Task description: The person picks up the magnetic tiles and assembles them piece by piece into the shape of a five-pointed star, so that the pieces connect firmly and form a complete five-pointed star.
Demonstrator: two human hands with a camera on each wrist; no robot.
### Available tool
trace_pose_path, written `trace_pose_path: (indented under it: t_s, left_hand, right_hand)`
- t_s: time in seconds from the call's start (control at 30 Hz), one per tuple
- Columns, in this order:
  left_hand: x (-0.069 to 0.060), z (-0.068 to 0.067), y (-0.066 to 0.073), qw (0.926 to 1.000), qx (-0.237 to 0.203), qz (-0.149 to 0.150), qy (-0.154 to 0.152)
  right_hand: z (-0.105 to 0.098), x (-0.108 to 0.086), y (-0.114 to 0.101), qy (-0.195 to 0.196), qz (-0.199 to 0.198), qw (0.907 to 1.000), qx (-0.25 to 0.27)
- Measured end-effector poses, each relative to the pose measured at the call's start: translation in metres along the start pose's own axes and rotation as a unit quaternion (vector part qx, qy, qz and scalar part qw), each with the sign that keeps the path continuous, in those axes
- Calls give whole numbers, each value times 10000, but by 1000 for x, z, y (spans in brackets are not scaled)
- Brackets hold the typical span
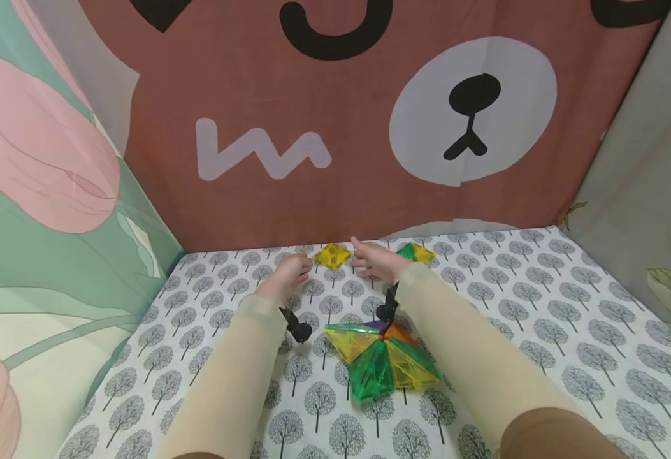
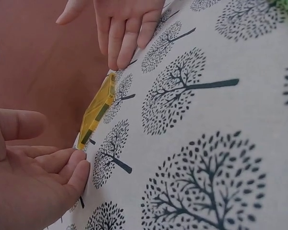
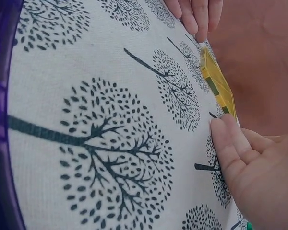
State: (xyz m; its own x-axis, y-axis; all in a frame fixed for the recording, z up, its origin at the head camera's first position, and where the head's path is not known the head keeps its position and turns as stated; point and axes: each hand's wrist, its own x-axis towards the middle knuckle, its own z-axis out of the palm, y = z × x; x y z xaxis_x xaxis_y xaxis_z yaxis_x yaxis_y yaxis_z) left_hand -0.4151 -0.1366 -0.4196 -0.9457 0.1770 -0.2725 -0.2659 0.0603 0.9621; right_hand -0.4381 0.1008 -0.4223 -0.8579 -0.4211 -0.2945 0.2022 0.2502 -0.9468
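Observation:
A translucent yellow magnetic tile point(image 1: 332, 256), diamond-shaped from above, lies flat on the tree-print cloth between my two hands. My left hand point(image 1: 287, 275) is on its left, with loosely bent fingers; in the left wrist view the fingertips point(image 2: 77, 160) are at or very near the tile's corner. On the other side, my right hand point(image 1: 376, 260) has its fingers extended toward the tile point(image 3: 220, 86). Whether either hand touches it is hard to tell. Nearer me stands a structure of green, yellow, orange and purple magnetic tiles point(image 1: 372, 368), partly behind my right forearm.
A green and yellow tile piece point(image 1: 418, 253) lies beyond my right wrist, partly covered by it. The brown bear-print curtain point(image 1: 289, 210) hangs along the table's far edge. A flower-print curtain point(image 1: 83, 268) is on the left, a grey one point(image 1: 627, 178) on the right.

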Motion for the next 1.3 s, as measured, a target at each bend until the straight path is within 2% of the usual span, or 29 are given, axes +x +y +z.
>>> trace_pose_path:
  t_s: [0.3,0.53,0.77,0.87,0.97,1.07,1.2,1.3]
  left_hand:
    - [1,4,0,9998,-194,-13,39]
    - [2,4,1,9999,23,-96,119]
    - [7,3,1,9996,267,-91,-11]
    - [6,4,1,9998,186,-93,9]
    - [4,6,1,10000,1,-79,13]
    - [2,7,1,9996,-198,-99,156]
    - [-3,10,0,9988,-247,-143,397]
    - [-11,13,-1,9985,-167,-229,459]
  right_hand:
    - [-2,0,3,-87,-71,9999,124]
    - [-2,2,5,-128,-43,9997,218]
    - [-2,2,5,-204,-55,9996,168]
    - [-3,1,6,-273,-128,9993,201]
    - [-5,-3,6,-404,-173,9985,314]
    - [-8,-9,5,-572,-150,9970,494]
    - [-13,-23,5,-690,-106,9951,695]
    - [-16,-33,5,-670,-50,9948,761]
